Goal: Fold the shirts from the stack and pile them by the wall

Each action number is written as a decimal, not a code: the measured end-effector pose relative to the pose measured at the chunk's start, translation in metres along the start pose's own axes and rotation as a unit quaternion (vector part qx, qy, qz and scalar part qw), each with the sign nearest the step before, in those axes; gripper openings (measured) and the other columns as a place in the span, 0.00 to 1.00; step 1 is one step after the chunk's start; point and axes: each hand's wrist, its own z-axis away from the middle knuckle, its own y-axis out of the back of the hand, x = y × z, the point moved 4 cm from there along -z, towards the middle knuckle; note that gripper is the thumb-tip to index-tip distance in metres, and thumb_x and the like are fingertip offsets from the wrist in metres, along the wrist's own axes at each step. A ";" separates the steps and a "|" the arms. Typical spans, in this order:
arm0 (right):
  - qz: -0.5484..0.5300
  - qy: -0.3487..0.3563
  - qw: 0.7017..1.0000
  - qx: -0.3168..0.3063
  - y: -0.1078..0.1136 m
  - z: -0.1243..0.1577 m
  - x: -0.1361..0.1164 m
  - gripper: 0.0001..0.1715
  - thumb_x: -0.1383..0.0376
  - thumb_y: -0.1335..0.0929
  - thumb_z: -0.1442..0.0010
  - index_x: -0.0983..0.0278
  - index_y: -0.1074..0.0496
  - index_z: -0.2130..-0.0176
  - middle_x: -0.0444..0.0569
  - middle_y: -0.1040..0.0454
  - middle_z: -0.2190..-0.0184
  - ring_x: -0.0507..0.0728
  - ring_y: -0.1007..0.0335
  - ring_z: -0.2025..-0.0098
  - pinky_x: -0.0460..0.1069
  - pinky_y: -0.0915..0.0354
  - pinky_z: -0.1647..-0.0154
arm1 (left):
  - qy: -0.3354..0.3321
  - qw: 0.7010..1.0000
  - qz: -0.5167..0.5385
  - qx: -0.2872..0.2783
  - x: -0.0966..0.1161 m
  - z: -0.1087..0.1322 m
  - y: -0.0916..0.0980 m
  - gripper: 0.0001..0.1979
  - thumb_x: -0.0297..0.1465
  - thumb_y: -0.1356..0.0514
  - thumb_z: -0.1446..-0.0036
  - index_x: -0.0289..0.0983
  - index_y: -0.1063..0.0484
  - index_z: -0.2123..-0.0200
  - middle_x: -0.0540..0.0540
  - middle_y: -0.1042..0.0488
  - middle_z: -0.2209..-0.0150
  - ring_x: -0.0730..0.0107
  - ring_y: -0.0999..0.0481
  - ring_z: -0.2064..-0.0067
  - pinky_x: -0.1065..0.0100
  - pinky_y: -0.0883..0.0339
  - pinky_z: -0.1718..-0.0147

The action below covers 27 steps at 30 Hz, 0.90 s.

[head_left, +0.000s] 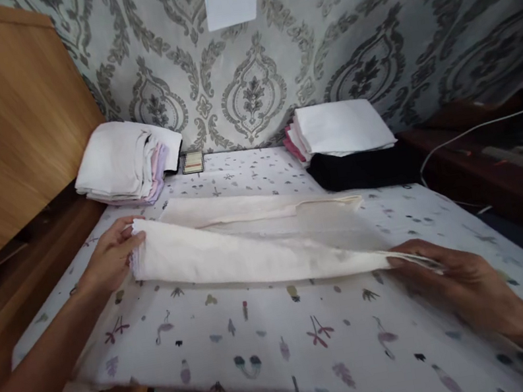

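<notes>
A long cream cloth [246, 255] stretches between my two hands, its near part folded into a band. My left hand [113, 254] pinches the left end, where a frilled, pale lilac edge shows. At the other end, my right hand [456, 277] grips the narrowed right end between thumb and fingers. Behind the raised band, another fold of cream fabric [243, 207] lies flat, with a thin, sheer-looking part between the two. Whether these are one piece, I cannot tell. Beneath lies a white cover [244, 332] printed with small birds and plants.
Folded cloths [115, 160] are stacked at the back left, near a small box [192, 162]. Another stack of white cloths [343, 125] sits back right, with a black cloth [362, 168] before it. A wooden cabinet [2, 119] borders the left; a white cable [485, 124] crosses at right.
</notes>
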 end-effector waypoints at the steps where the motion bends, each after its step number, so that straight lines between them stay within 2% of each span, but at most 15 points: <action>1: -0.006 -0.021 1.000 0.012 0.001 -0.003 0.000 0.26 0.41 0.31 0.47 0.58 0.22 0.64 0.50 0.21 0.64 0.62 0.25 0.62 0.50 0.29 0.63 | -0.007 1.000 0.016 0.012 -0.001 -0.002 -0.003 0.26 0.40 0.34 0.59 0.40 0.31 0.54 0.50 0.28 0.65 0.68 0.28 0.68 0.70 0.35 0.71; 4: 0.035 -0.070 0.997 0.028 0.000 -0.010 0.001 0.27 0.41 0.33 0.48 0.60 0.23 0.64 0.49 0.21 0.69 0.62 0.25 0.68 0.51 0.31 0.68 | 0.020 0.998 -0.040 0.047 -0.013 -0.011 -0.009 0.24 0.37 0.36 0.57 0.40 0.31 0.53 0.49 0.30 0.63 0.68 0.30 0.68 0.70 0.37 0.72; 7: 0.111 -0.091 0.990 0.002 -0.001 -0.016 0.003 0.28 0.41 0.35 0.47 0.59 0.22 0.63 0.49 0.22 0.72 0.62 0.26 0.71 0.53 0.31 0.69 | 0.047 0.991 -0.112 0.052 -0.029 -0.015 -0.010 0.22 0.37 0.37 0.56 0.39 0.31 0.55 0.48 0.30 0.64 0.68 0.30 0.68 0.70 0.37 0.73; 9: 0.148 -0.076 0.986 -0.016 0.001 -0.021 0.003 0.28 0.41 0.35 0.47 0.58 0.21 0.62 0.50 0.20 0.67 0.64 0.24 0.68 0.55 0.30 0.65 | 0.023 0.992 -0.118 0.029 -0.033 -0.015 -0.009 0.24 0.39 0.37 0.54 0.40 0.33 0.53 0.50 0.30 0.65 0.69 0.31 0.71 0.70 0.39 0.75; 12: 0.189 -0.012 0.982 -0.007 0.000 -0.033 -0.013 0.29 0.40 0.37 0.45 0.57 0.21 0.61 0.53 0.19 0.60 0.67 0.24 0.60 0.60 0.30 0.59 | -0.044 0.990 -0.130 0.010 -0.024 -0.007 -0.007 0.24 0.40 0.37 0.50 0.41 0.35 0.50 0.53 0.33 0.69 0.70 0.34 0.73 0.71 0.42 0.77; 14: 0.195 0.044 0.980 -0.018 -0.013 -0.045 -0.034 0.30 0.41 0.39 0.42 0.58 0.21 0.60 0.54 0.20 0.58 0.67 0.25 0.57 0.61 0.31 0.56 | -0.087 0.989 -0.122 0.011 -0.013 -0.001 -0.006 0.24 0.40 0.37 0.48 0.41 0.35 0.49 0.54 0.36 0.71 0.71 0.35 0.73 0.72 0.43 0.77; 16: 0.186 0.083 0.977 -0.062 -0.036 -0.059 -0.058 0.30 0.42 0.40 0.40 0.60 0.22 0.59 0.55 0.21 0.58 0.65 0.25 0.58 0.59 0.31 0.55 | -0.117 0.989 -0.093 0.006 -0.003 0.005 -0.007 0.23 0.40 0.37 0.47 0.41 0.36 0.49 0.55 0.36 0.72 0.72 0.36 0.73 0.73 0.44 0.77; 19: 0.175 0.096 0.973 -0.118 -0.075 -0.075 -0.087 0.26 0.45 0.40 0.40 0.60 0.24 0.63 0.54 0.23 0.61 0.62 0.27 0.61 0.56 0.32 0.59 | -0.125 0.991 -0.038 -0.008 0.006 0.006 -0.011 0.24 0.41 0.37 0.46 0.42 0.37 0.48 0.54 0.33 0.68 0.71 0.32 0.71 0.73 0.39 0.74; 22: 0.166 0.100 0.974 -0.118 -0.097 -0.080 -0.098 0.16 0.52 0.36 0.43 0.60 0.27 0.66 0.50 0.26 0.67 0.59 0.30 0.66 0.53 0.34 0.65 | -0.056 0.998 -0.028 -0.021 -0.002 -0.001 -0.015 0.26 0.42 0.37 0.50 0.41 0.38 0.50 0.52 0.31 0.66 0.69 0.29 0.70 0.71 0.37 0.73; 25: 0.138 0.113 0.979 -0.098 -0.101 -0.076 -0.098 0.09 0.57 0.35 0.46 0.60 0.31 0.70 0.46 0.29 0.73 0.56 0.35 0.72 0.50 0.38 0.70 | 0.056 0.996 -0.070 -0.029 -0.020 -0.008 -0.016 0.26 0.42 0.38 0.55 0.40 0.38 0.53 0.52 0.30 0.67 0.69 0.30 0.72 0.70 0.39 0.76; 27: 0.104 0.105 0.983 -0.106 -0.099 -0.073 -0.096 0.08 0.57 0.35 0.47 0.59 0.33 0.71 0.43 0.34 0.78 0.54 0.40 0.75 0.49 0.42 0.74 | 0.083 0.992 -0.088 -0.025 -0.027 -0.010 -0.015 0.26 0.42 0.38 0.56 0.40 0.37 0.54 0.52 0.30 0.68 0.69 0.30 0.72 0.69 0.40 0.76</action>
